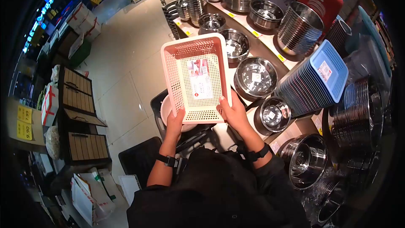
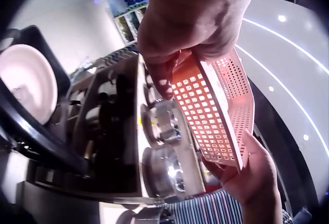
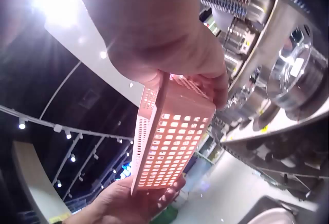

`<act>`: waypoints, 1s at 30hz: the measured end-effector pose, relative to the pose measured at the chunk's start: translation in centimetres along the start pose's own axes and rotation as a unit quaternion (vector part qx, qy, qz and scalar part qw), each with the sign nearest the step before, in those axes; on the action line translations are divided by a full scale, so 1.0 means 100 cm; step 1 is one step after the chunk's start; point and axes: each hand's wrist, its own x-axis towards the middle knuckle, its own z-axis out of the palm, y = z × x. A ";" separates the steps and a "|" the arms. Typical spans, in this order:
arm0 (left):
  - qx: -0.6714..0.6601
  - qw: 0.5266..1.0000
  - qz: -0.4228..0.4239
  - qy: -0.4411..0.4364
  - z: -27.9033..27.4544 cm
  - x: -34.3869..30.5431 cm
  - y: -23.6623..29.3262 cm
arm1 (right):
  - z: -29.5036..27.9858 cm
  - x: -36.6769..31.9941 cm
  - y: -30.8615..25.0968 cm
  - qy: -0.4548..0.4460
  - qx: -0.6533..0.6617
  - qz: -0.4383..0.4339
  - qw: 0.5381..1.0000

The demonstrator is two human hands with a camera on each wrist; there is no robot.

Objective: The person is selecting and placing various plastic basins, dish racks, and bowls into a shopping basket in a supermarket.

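Observation:
A pink rectangular basket with a perforated base and walls is held up in front of the person, its inside facing the head camera; a printed label lies on its base. The left hand grips the near left corner, thumb on the rim. At the near right corner the right hand grips it, thumb over the wall. In the left wrist view the perforated basket spans between the left hand and the right hand. The right wrist view shows the basket from outside.
Steel bowls and stacked pots line the shelves at the right, beside a stack of blue baskets. Behind the held basket is a black cart with a pink basin. Wooden-front cabinets stand at left on the tiled floor.

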 end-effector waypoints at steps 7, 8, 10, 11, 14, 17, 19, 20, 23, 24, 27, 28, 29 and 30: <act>0.005 0.991 -0.094 0.092 -0.130 0.003 -0.071 | 0.093 0.054 0.065 -0.085 -0.325 0.085 0.938; 0.000 0.988 -0.130 0.088 -0.141 0.005 -0.078 | 0.103 0.061 0.075 -0.095 -0.333 0.089 0.934; 0.028 0.976 -0.194 0.093 -0.158 0.009 -0.085 | 0.120 0.076 0.095 -0.120 -0.373 0.118 0.913; 0.023 0.975 -0.198 0.100 -0.166 0.014 -0.097 | 0.125 0.085 0.107 -0.129 -0.377 0.120 0.910; 0.071 0.986 -0.046 0.143 -0.191 0.034 -0.148 | 0.133 0.110 0.157 -0.183 -0.395 0.139 0.889; 0.164 0.973 -0.075 0.145 -0.210 0.045 -0.172 | 0.134 0.130 0.225 -0.207 -0.358 0.222 0.883; 0.162 0.972 -0.097 0.142 -0.213 0.045 -0.176 | 0.140 0.133 0.227 -0.228 -0.360 0.240 0.872; 0.164 0.971 -0.115 0.132 -0.215 0.046 -0.178 | 0.143 0.135 0.229 -0.241 -0.358 0.256 0.865; 0.188 0.959 -0.180 0.116 -0.224 0.049 -0.189 | 0.147 0.145 0.261 -0.264 -0.297 0.321 0.860; 0.188 0.956 -0.187 0.123 -0.224 0.053 -0.196 | 0.151 0.148 0.269 -0.264 -0.311 0.314 0.857; 0.218 0.938 -0.231 0.141 -0.225 0.060 -0.217 | 0.154 0.156 0.295 -0.277 -0.337 0.339 0.833; 0.226 0.932 -0.244 0.146 -0.222 0.061 -0.218 | 0.153 0.156 0.309 -0.277 -0.368 0.321 0.827; 0.234 0.926 -0.256 0.151 -0.218 0.062 -0.219 | 0.152 0.156 0.323 -0.283 -0.367 0.329 0.823; 0.242 0.922 -0.258 0.156 -0.218 0.062 -0.228 | 0.153 0.156 0.331 -0.284 -0.383 0.325 0.817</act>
